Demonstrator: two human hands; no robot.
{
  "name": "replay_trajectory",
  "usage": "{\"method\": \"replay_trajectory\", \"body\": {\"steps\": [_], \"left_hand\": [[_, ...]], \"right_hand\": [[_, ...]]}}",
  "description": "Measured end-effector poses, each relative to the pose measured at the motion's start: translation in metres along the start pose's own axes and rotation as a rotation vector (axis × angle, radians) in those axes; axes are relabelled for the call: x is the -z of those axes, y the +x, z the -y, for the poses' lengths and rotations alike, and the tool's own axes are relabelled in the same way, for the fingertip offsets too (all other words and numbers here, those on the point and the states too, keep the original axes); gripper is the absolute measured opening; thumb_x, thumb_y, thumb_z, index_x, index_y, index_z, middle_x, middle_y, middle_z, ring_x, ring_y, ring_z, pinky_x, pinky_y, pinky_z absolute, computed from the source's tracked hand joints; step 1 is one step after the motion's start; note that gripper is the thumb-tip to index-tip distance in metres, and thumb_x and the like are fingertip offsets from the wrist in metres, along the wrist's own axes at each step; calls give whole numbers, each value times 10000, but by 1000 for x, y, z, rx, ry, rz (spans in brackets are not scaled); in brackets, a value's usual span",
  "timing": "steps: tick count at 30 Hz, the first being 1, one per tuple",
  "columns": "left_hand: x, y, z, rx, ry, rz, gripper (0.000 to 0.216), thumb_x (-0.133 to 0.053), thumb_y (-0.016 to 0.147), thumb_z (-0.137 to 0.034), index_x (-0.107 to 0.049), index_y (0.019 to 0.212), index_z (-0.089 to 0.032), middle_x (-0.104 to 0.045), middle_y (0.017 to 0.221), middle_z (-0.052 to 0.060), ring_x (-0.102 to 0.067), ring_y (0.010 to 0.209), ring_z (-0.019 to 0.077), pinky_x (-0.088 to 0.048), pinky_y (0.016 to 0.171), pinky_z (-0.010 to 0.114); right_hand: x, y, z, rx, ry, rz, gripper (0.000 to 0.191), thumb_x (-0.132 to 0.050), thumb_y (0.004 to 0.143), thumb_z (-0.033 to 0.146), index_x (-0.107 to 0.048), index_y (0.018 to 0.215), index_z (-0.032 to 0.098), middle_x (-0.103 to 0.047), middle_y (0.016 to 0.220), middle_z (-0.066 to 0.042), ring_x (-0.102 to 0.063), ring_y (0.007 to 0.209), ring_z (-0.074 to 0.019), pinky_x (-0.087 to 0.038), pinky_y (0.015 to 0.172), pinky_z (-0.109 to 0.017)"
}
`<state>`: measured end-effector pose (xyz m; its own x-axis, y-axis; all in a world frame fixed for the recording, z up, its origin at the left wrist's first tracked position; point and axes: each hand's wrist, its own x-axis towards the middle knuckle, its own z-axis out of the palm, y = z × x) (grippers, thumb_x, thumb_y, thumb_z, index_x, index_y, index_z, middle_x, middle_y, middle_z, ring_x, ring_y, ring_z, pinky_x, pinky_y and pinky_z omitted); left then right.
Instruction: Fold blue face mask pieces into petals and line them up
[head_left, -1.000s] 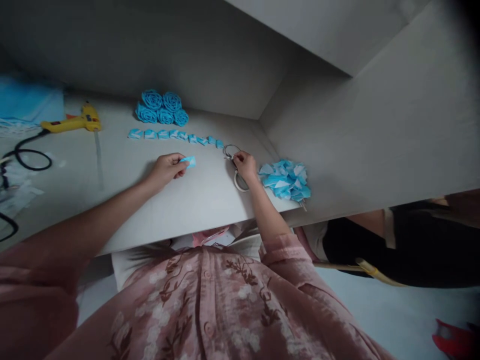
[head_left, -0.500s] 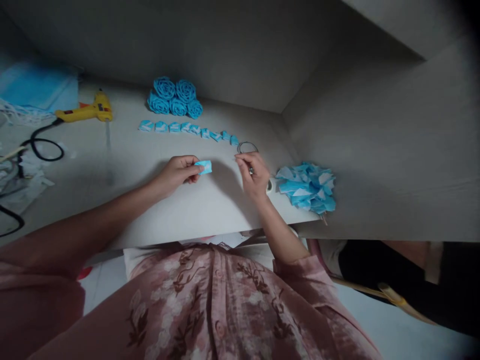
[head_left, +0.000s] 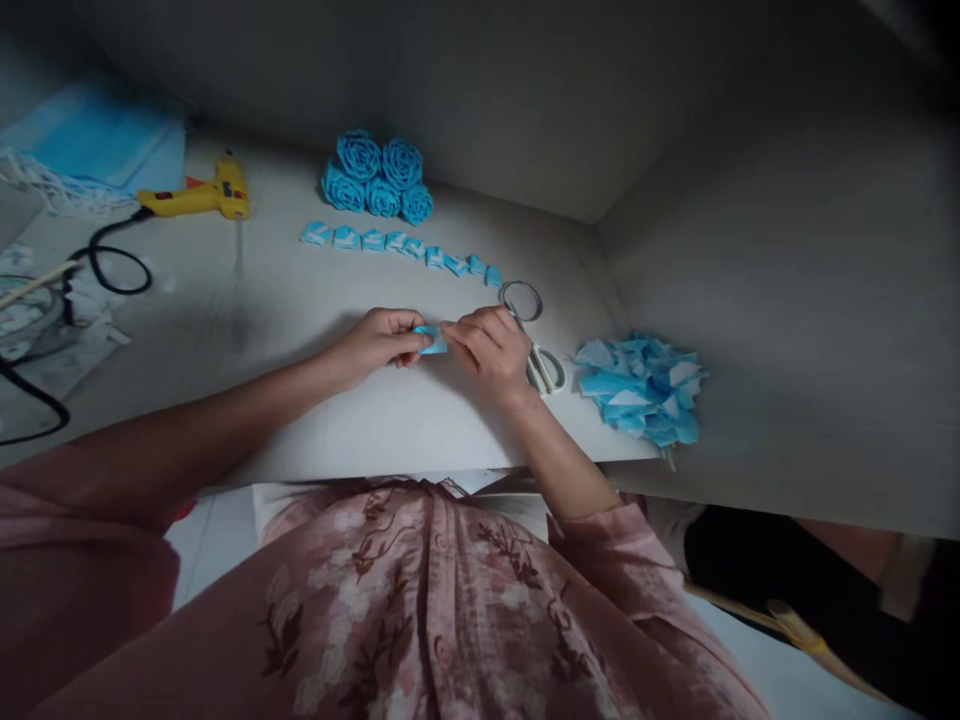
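Note:
My left hand (head_left: 379, 342) and my right hand (head_left: 487, 348) meet over the white table (head_left: 300, 320), both pinching a small folded light-blue piece (head_left: 433, 340) between their fingertips. Just right of my right hand lie white-handled scissors (head_left: 534, 340), flat on the table and not held. Behind my hands runs a row of several small folded blue pieces (head_left: 401, 248). Farther back sits a cluster of blue rolled roses (head_left: 379, 178). A pile of cut blue and white scraps (head_left: 643, 388) lies at the table's right end.
A yellow glue gun (head_left: 199, 197) with a black cord (head_left: 105, 275) rests at the back left, beside blue face masks (head_left: 97, 150) and paper clutter. A grey wall panel (head_left: 787, 300) closes the right side. Another person's dark-clothed legs (head_left: 810, 590) show at the lower right.
My right hand let go of the scissors and moved left to join my left hand on the blue piece. The camera view shifted, so everything appears farther right.

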<state>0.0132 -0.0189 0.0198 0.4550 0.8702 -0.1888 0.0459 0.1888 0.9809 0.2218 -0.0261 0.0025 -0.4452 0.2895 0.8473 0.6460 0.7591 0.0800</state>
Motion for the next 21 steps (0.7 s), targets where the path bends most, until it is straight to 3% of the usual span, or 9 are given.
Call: {"method": "replay_trajectory", "body": {"steps": [9, 16, 19, 21], "left_hand": [[3, 3, 4, 14, -76, 24, 150, -715, 763, -264, -600, 710, -185, -599, 548, -21, -496, 517, 83, -331, 531, 213], [4, 5, 11, -15, -98, 54, 217, -765, 747, -337, -609, 744, -186, -603, 595, -27, -503, 529, 84, -330, 523, 219], [7, 8, 14, -29, -95, 24, 230, -756, 761, -356, -603, 742, -186, -601, 593, -28, -497, 517, 82, -331, 511, 221], [9, 10, 13, -46, -45, 5, 222, -747, 776, -346, -604, 734, -182, -590, 579, -28, -489, 512, 82, -332, 508, 219]], "right_hand": [[-1, -3, 1, 16, 38, 62, 117, -655, 1047, 158, -735, 1047, 243, -736, 823, -7, -635, 793, -149, -488, 709, -298], [5, -6, -2, -122, 169, 326, 236, -553, 1092, 227, -788, 1088, 230, -758, 913, -60, -647, 902, -189, -499, 755, -335], [13, 1, -9, -124, 243, 472, 295, -544, 1060, 228, -792, 1218, 249, -763, 1042, -82, -637, 1023, -229, -516, 847, -383], [20, 7, -15, -148, 273, 498, 327, -559, 1039, 262, -790, 1269, 289, -752, 1136, -79, -629, 1092, -251, -515, 935, -437]]}}
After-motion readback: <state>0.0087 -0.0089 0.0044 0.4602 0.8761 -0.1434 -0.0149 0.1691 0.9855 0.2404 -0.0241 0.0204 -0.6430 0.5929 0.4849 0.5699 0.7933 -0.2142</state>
